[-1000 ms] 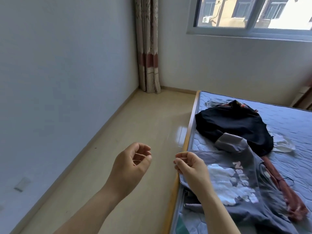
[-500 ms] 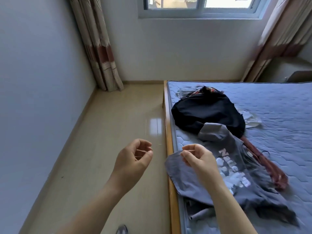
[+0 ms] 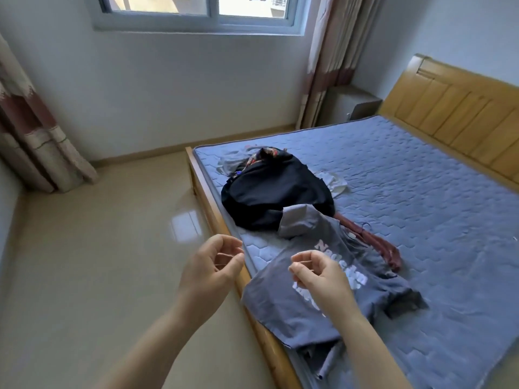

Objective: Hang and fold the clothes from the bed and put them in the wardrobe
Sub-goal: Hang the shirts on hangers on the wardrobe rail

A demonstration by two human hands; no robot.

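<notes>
The left hand [image 3: 213, 265] hangs over the floor just beside the bed's wooden edge, and the right hand [image 3: 317, 273] hangs above the grey T-shirt [image 3: 272, 301]. Both have loosely curled fingers with nothing visible in them, and neither touches any cloth. The task looks barely begun. All the clothes in view lie unfolded on the bed [image 3: 421, 197], gathered near its foot corner. The grey T-shirt with white lettering is spread loosely, its hem hanging over the bed edge. Beyond it is a crumpled black garment [image 3: 275, 197], with a patterned cloth [image 3: 266, 154] poking out at its far end. A whitish piece [image 3: 335, 182] lies just beside the black garment, and a reddish-brown garment [image 3: 376, 245] trails out from under the grey T-shirt. Nothing is folded or stacked. No hanger can be made out, and the wardrobe is not in view. The grey T-shirt, being nearest the hands, seems the likely first piece, so sorting, folding, hanging and carrying are all still to do.
</notes>
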